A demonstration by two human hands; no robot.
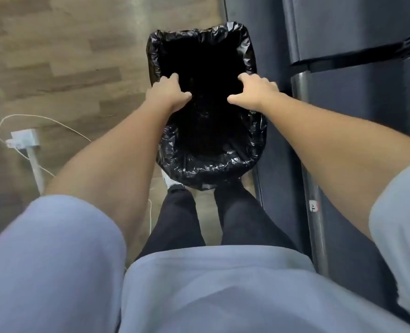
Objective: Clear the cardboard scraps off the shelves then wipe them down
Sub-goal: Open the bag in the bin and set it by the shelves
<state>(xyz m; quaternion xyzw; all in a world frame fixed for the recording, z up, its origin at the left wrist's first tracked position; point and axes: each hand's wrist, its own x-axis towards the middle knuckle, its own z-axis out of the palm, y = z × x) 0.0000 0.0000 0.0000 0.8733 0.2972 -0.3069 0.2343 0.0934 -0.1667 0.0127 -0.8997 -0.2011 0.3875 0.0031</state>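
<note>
Over the black-lined bin [223, 164], left hand [168, 93] and right hand [256, 92]; fingers curled.

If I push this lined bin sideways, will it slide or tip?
The bin likely slides: the floor looks smooth. The liner looks thin and wrinkled, so probably floppy and slippery to grip. Its weight is unclear; the inside is dark.

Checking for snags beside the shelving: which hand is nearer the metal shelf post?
Right. The right hand is over the right side of the bin, beside the shelf post; the left hand is over its left edge, farther off.
</note>
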